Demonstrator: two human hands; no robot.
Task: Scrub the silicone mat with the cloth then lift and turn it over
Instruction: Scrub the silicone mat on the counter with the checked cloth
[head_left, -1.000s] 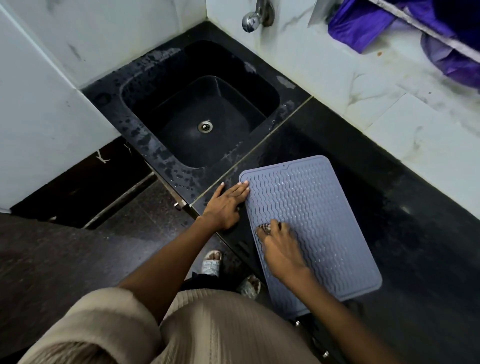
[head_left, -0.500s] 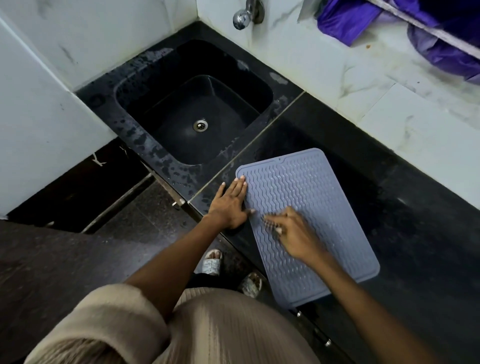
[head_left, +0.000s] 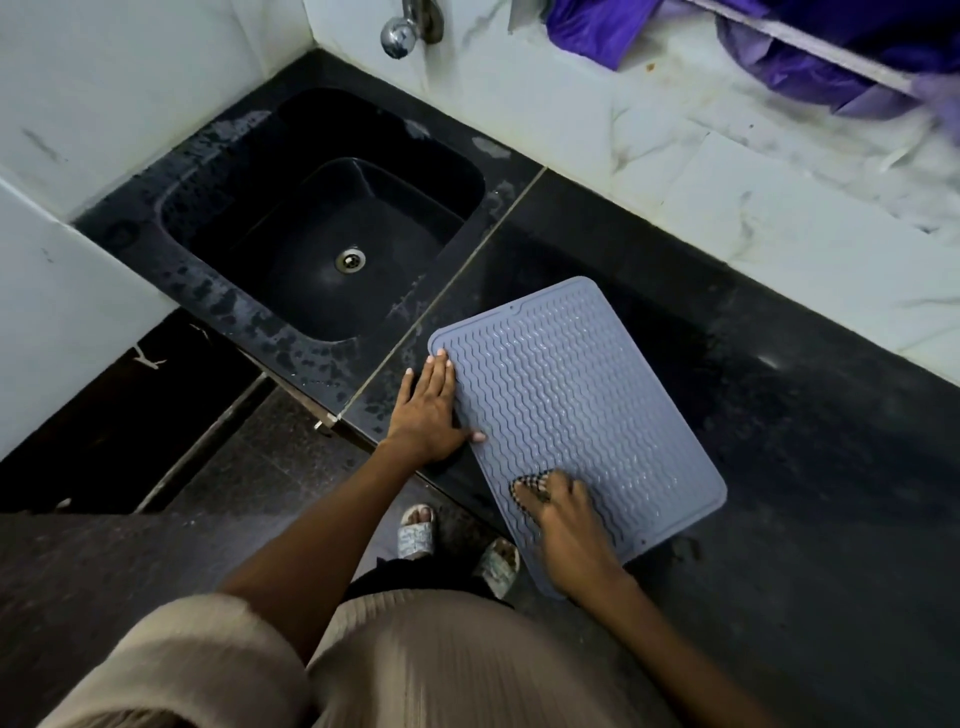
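Note:
A grey-blue silicone mat (head_left: 566, 395) with wavy ridges lies flat on the black counter, its near corner hanging a little over the counter edge. My left hand (head_left: 428, 410) lies flat with fingers apart against the mat's left edge, thumb resting on the mat. My right hand (head_left: 563, 519) presses down on the mat's near part, fingers closed over a small dark patterned cloth (head_left: 530, 486), of which only a bit shows under the fingertips.
A black sink (head_left: 322, 234) with a metal drain sits left of the mat, wet around its rim. A chrome tap (head_left: 400, 31) projects from the white marble wall. Purple cloth (head_left: 779, 47) hangs at top right. My sandalled feet (head_left: 415, 530) stand below the counter edge.
My right hand with the cloth has slid back toward the near end of the mat after reaching toward its middle. My left hand has shifted slightly along the mat's left edge.

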